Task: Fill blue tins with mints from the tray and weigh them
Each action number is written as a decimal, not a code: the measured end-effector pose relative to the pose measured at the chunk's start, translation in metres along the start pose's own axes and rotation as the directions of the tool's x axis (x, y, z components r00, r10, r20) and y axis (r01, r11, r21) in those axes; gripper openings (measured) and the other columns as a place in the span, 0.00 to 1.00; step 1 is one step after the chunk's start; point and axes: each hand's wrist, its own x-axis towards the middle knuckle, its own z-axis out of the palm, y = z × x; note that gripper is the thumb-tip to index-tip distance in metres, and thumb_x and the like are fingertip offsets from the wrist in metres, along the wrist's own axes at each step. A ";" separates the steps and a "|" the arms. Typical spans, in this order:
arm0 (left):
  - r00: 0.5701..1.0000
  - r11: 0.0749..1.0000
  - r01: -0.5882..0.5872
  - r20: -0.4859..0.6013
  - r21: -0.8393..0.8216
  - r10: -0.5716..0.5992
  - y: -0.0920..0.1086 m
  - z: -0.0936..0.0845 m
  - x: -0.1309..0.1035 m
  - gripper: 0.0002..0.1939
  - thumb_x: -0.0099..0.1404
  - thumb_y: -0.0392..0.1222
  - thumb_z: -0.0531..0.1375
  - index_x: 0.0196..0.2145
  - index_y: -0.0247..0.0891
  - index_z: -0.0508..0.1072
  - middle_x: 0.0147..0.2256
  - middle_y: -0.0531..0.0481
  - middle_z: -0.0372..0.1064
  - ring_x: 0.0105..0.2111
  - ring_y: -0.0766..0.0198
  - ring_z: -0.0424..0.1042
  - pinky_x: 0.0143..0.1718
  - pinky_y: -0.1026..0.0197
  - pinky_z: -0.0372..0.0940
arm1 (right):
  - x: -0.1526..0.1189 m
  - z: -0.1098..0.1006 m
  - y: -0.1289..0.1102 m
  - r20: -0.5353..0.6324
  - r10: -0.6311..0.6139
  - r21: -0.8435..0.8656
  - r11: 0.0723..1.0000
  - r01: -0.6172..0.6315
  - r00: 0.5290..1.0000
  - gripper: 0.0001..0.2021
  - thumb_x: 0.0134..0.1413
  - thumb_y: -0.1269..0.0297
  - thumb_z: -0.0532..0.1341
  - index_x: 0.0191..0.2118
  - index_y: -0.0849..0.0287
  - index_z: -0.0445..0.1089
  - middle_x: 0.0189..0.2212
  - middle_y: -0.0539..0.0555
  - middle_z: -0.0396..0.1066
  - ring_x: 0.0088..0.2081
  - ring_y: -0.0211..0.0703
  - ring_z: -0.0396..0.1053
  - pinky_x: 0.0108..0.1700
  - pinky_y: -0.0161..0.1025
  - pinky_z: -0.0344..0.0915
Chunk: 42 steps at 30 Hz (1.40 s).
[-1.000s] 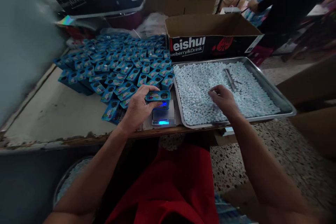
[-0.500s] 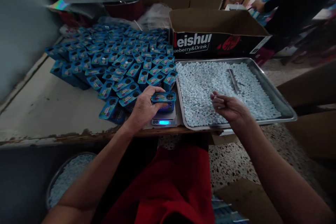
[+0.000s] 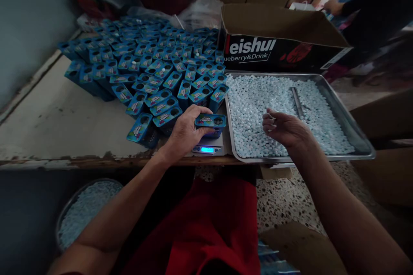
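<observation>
Since a second ago, the right hand point(image 3: 285, 128) has lifted from among the pellets point(image 3: 251, 111) and turned its curled fingers inward, while the left hand point(image 3: 185, 131) keeps its place. It grips the box point(image 3: 209, 119) firmly by the near side and top, thumb in front, over the scale point(image 3: 213, 142) at the counter's point(image 3: 71, 126) front edge, just left of the tray point(image 3: 364, 154). Best to hold this box level with a light grip, thumb clear of the round hole, and let its weight settle wholly on the scale before trusting the reading. The right hand's fingers are drawn nearly together above the tray, probably on a few pellets, though the dim light makes that uncertain; a loose pinch should avoid spills. Fingers and box cover most of the scale's plate, so contact beneath cannot be confirmed. Its lit digits are too small to read, and the hole's contents are dark.
</observation>
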 end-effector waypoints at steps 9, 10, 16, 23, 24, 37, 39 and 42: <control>1.000 1.000 -0.016 0.005 0.005 0.016 0.001 0.001 0.000 0.17 0.61 0.37 0.69 0.47 0.39 0.75 0.46 0.48 0.73 0.47 0.59 0.73 0.54 0.56 0.68 | -0.004 0.000 0.010 0.150 -0.123 -0.248 0.956 0.158 0.981 0.04 0.58 0.71 0.67 0.37 0.60 0.71 0.22 0.46 0.67 0.16 0.25 0.51 0.15 0.22 0.51; 1.000 1.000 -0.012 0.005 0.000 0.012 -0.002 0.003 0.000 0.17 0.61 0.37 0.70 0.47 0.39 0.75 0.46 0.48 0.73 0.47 0.60 0.73 0.54 0.55 0.68 | -0.007 0.003 0.012 0.180 -0.141 -0.305 0.933 0.192 0.973 0.06 0.57 0.69 0.69 0.38 0.60 0.72 0.23 0.47 0.68 0.16 0.26 0.51 0.15 0.23 0.50; 0.999 0.998 -0.038 -0.038 -0.042 0.036 -0.004 0.001 -0.006 0.31 0.57 0.41 0.74 0.57 0.42 0.72 0.53 0.45 0.71 0.54 0.55 0.72 0.59 0.51 0.69 | -0.028 0.051 0.015 0.348 -0.099 -0.415 0.875 0.248 0.932 0.09 0.55 0.67 0.72 0.40 0.61 0.74 0.26 0.50 0.70 0.20 0.28 0.56 0.17 0.25 0.54; 0.974 0.998 -0.036 -0.223 0.049 0.046 0.020 -0.032 -0.023 0.26 0.63 0.46 0.70 0.57 0.45 0.71 0.54 0.46 0.69 0.55 0.55 0.72 0.60 0.49 0.72 | -0.037 0.088 0.013 0.458 -0.032 -0.508 0.811 0.292 0.888 0.08 0.56 0.68 0.71 0.41 0.62 0.74 0.25 0.51 0.71 0.20 0.28 0.55 0.17 0.27 0.51; 0.969 0.998 -0.038 -0.241 0.059 0.051 0.023 -0.035 -0.024 0.24 0.64 0.45 0.69 0.57 0.45 0.71 0.54 0.46 0.69 0.54 0.56 0.72 0.59 0.50 0.72 | -0.037 0.090 0.015 0.475 -0.028 -0.534 0.785 0.313 0.879 0.08 0.57 0.67 0.71 0.40 0.62 0.75 0.25 0.51 0.71 0.19 0.28 0.55 0.17 0.28 0.50; 0.960 0.991 -0.052 -0.267 0.124 0.084 0.021 -0.045 -0.023 0.19 0.67 0.46 0.67 0.54 0.45 0.73 0.50 0.49 0.71 0.52 0.57 0.72 0.57 0.52 0.73 | -0.040 0.097 0.017 0.458 -0.039 -0.599 0.724 0.341 0.888 0.06 0.58 0.67 0.70 0.41 0.62 0.76 0.27 0.52 0.73 0.22 0.29 0.60 0.20 0.28 0.54; 0.960 0.990 -0.043 -0.267 0.132 0.077 0.021 -0.046 -0.022 0.19 0.67 0.48 0.66 0.54 0.45 0.73 0.50 0.49 0.71 0.53 0.57 0.72 0.58 0.51 0.73 | -0.040 0.097 0.017 0.449 -0.031 -0.595 0.735 0.325 0.893 0.06 0.58 0.68 0.70 0.41 0.62 0.76 0.28 0.53 0.73 0.22 0.29 0.59 0.20 0.28 0.54; 0.964 0.993 -0.033 -0.259 0.116 0.062 0.019 -0.046 -0.021 0.19 0.68 0.48 0.66 0.54 0.46 0.72 0.51 0.49 0.71 0.53 0.57 0.72 0.59 0.50 0.72 | -0.041 0.097 0.018 0.460 -0.027 -0.591 0.736 0.329 0.887 0.06 0.59 0.67 0.69 0.41 0.62 0.76 0.28 0.53 0.73 0.21 0.29 0.58 0.19 0.28 0.54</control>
